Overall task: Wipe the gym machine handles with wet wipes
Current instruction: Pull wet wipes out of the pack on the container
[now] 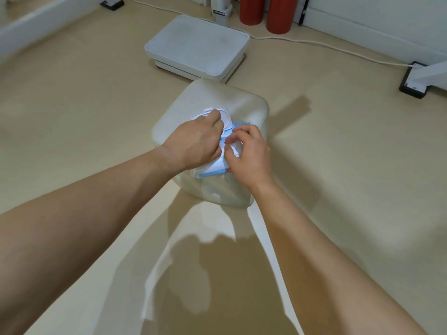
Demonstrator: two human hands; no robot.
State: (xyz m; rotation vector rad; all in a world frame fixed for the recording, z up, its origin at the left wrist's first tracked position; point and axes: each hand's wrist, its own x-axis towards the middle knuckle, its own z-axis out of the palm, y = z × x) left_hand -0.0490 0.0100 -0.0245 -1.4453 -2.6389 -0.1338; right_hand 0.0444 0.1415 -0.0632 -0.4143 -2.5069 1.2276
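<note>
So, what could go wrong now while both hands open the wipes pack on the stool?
1. The wipes pack lies near the stool's front edge, so a hard pull may drag it off.
2. The left hand holds back the lid; if it slips, the lid may close on the right hand's fingers.
3. Several wipes may come out together.

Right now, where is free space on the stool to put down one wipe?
The far part of the stool, beyond the open lid, is bare. The near part is crowded: the wipes pack, the left hand and the right hand cover it.
</note>
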